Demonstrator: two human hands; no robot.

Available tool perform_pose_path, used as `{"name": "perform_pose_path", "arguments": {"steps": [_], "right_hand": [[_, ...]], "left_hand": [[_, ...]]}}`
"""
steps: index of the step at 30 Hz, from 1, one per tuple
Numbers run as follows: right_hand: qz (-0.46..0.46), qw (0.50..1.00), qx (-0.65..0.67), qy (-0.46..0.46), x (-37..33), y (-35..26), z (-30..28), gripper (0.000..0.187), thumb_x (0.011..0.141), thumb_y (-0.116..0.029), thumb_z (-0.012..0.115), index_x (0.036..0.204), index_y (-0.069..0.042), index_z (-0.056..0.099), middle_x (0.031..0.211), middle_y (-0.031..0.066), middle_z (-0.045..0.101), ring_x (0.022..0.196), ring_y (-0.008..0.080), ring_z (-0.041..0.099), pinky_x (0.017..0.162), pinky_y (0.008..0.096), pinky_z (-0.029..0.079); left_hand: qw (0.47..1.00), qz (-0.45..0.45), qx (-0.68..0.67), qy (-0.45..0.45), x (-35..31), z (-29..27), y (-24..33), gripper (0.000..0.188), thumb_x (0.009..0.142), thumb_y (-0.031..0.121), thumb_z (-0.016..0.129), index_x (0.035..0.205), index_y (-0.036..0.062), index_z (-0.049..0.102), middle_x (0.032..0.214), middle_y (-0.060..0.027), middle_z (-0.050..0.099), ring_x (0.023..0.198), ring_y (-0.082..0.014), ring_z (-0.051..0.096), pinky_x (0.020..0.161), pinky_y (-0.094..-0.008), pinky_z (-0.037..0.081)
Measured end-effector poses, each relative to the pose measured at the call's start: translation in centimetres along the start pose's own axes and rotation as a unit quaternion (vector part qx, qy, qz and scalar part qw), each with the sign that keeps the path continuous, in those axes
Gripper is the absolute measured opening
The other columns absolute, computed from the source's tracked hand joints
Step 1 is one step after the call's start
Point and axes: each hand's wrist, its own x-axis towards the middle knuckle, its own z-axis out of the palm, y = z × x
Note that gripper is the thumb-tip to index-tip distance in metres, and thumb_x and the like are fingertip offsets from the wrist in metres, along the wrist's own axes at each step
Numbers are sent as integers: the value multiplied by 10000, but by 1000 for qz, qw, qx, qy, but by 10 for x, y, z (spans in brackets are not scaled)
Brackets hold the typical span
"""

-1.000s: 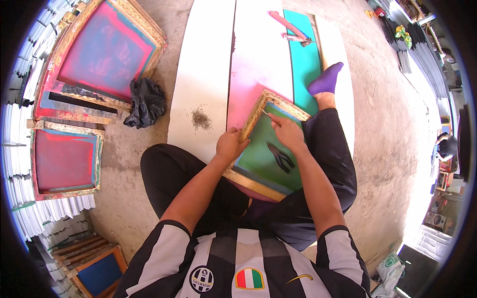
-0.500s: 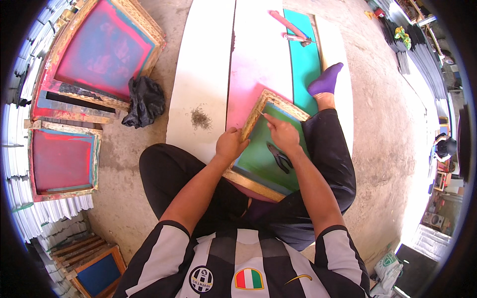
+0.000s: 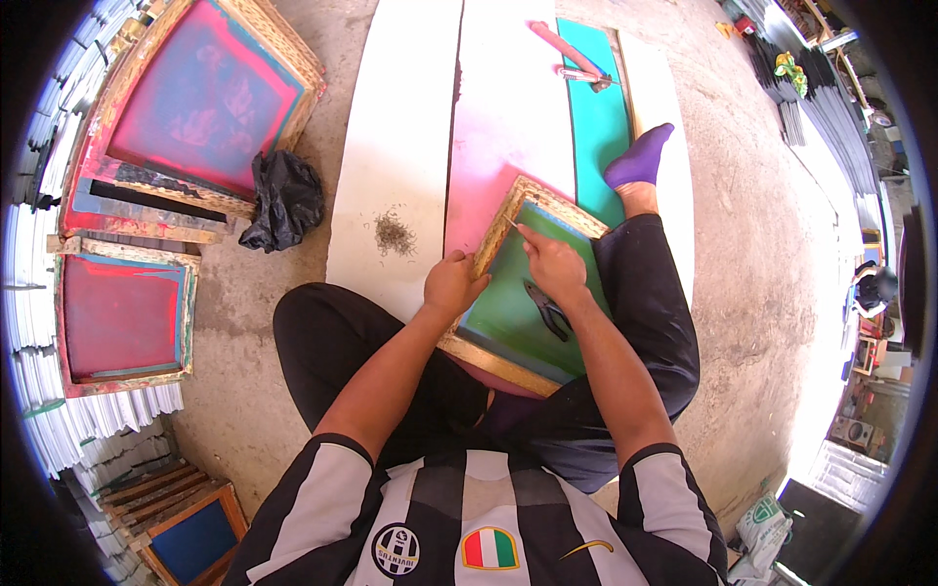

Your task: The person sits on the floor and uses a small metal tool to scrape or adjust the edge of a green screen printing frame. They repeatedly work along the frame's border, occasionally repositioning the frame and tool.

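Note:
A wooden screen-printing frame [image 3: 513, 369] with green mesh rests aslant between my legs. My left hand [image 3: 454, 283] is closed round its left rail. My right hand [image 3: 555, 264] is over the mesh, fingers closed on a thin, pale pointed tool [image 3: 512, 224] whose tip meets the inner edge of the same rail; most of the tool is hidden in the hand. Just below that hand, black-handled pliers [image 3: 548, 311] lie on the mesh. A small heap of staple-like metal bits [image 3: 394, 234] sits on the white board left of the frame.
Beyond my foot, a hammer with a pink handle [image 3: 557, 44] lies across the boards beside a small metal tool [image 3: 578, 74]. On the left are a crumpled black bag [image 3: 283, 200], a large pink-and-blue screen frame [image 3: 311, 73] and a smaller one [image 3: 189, 322].
Almost nothing differs. My right hand has shifted very slightly at the rail; the frame, pliers and left hand stay in place.

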Motion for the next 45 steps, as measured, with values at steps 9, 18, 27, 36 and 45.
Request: {"name": "perform_pose_path", "arguments": {"steps": [9,18,27,36,45], "right_hand": [[26,989,-126,-68,6,-48,-18,511,1026,-193,527,1535,-219,552,1049,214,767,983,406,754,805,549,606],[-11,988,154,16,13,1,15,397,1053,-229,536,1424,-197,676,1138,205,763,959,408,749,846,529,592],[68,938,328,-83,31,37,30,459,1061,-300,603,1520,-299,602,1103,208,756,869,373,759,758,527,574],[-5,985,171,10,9,22,14,401,1053,-318,602,1447,-280,664,1274,160,735,1070,388,736,953,509,571],[17,998,53,-8,7,4,-1,388,1056,-324,567,1432,-341,662,1143,187,764,1050,411,732,935,549,574]], "left_hand": [[1000,8,-2,-7,0,3,-4,424,879,325,790,1199,56,719,968,-176,684,909,-399,702,813,-513,574],[1000,16,-2,3,2,5,-3,388,867,336,785,1094,27,722,975,-186,688,901,-407,702,800,-520,571],[1000,20,-13,18,1,8,-7,435,838,315,825,1210,105,746,950,-151,679,855,-387,703,779,-495,579],[1000,4,-4,7,0,3,-3,413,849,350,820,1118,48,736,981,-159,689,896,-378,714,793,-495,587],[1000,11,-9,12,1,3,-6,417,842,334,825,1126,42,737,968,-160,692,890,-383,714,798,-499,586]]}}
